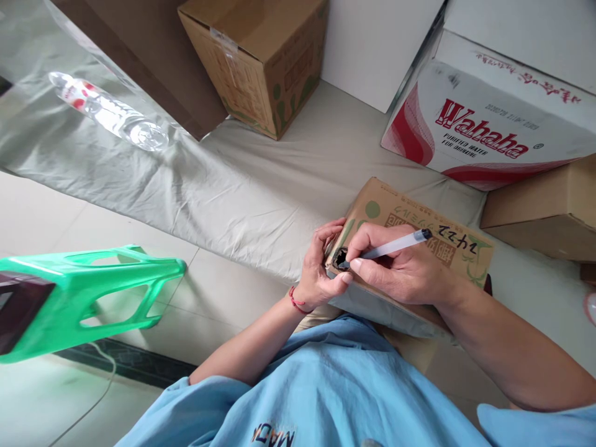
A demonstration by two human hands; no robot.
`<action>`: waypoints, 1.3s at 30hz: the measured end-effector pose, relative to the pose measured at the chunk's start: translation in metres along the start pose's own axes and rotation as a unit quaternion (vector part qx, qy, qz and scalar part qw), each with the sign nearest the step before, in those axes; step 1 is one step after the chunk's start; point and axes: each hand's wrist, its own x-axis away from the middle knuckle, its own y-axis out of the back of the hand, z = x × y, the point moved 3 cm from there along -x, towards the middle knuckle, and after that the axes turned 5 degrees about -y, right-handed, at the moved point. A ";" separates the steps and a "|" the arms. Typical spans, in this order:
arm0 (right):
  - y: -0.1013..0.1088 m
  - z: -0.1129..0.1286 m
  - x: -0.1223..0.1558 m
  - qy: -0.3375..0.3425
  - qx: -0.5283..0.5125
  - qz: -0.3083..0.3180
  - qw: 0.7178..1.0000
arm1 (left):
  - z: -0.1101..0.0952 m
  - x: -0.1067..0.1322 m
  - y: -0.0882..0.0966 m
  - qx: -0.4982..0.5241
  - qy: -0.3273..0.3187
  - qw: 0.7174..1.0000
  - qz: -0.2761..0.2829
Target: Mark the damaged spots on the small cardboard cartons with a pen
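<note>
My right hand grips a pen with a translucent white barrel and a black end. The pen slants, its tip down at a small black-edged thing at the left end of a brown carton. Curled around that small thing from the left is my left hand, thumb below and fingers above. What exactly it is, I cannot make out. The carton lies flat, with green print and black handwritten digits on its top. My right hand and forearm cover part of the carton.
A white Wahaha water carton and a smaller brown box stand at the right. Another brown carton sits at the back. A clear bottle lies on the grey cloth. On the tiled floor is a green plastic stool.
</note>
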 end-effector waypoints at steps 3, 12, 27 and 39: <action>0.001 0.001 0.000 0.007 0.017 -0.003 1.000 | 0.000 0.000 0.001 0.003 -0.004 1.000 0.005; 0.003 0.003 0.000 -0.013 0.008 -0.018 1.000 | 0.004 0.001 0.002 0.004 0.001 1.000 0.011; 0.005 0.006 -0.001 -0.012 -0.012 -0.012 1.000 | 0.005 0.001 0.002 0.026 0.007 1.000 0.013; 0.009 0.003 0.002 0.012 0.021 -0.057 0.998 | 0.007 0.001 0.002 0.036 -0.006 0.999 0.010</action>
